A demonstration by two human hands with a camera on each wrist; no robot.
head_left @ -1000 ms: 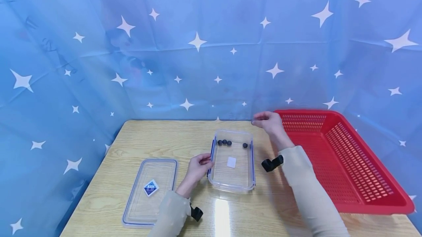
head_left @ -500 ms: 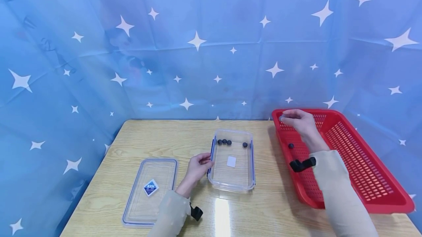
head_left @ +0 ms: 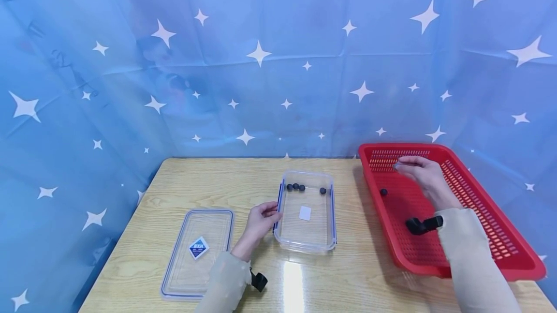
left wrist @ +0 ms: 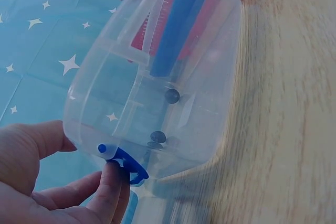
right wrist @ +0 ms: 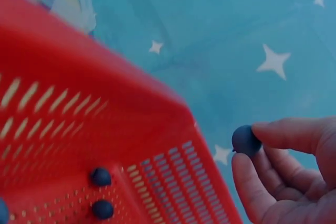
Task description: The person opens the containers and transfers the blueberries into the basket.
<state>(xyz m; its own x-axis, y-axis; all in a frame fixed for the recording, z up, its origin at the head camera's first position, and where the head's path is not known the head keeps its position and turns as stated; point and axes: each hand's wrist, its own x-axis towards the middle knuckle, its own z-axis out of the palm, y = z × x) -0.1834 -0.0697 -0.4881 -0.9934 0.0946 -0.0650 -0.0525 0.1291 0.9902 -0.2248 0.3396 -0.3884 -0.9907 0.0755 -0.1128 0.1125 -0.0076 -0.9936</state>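
Observation:
My left hand pinches the left side of a clear plastic food container, by its blue clip. Inside, near the far end, lie several dark blueberries. Over the red basket, my right hand holds one blueberry between thumb and fingertips. Another blueberry rests inside the basket along its left wall. The right wrist view shows more on the basket's floor, among them a blueberry; in the head view my right arm covers part of that floor.
A clear lid with a blue edge and a diamond label lies left of my left hand. A starry blue curtain hangs behind the wooden table. The basket takes up the table's right side.
My right hand has moved right, from beside the basket's far left corner to over the basket, carrying the blueberry. My left hand and the container have stayed in place.

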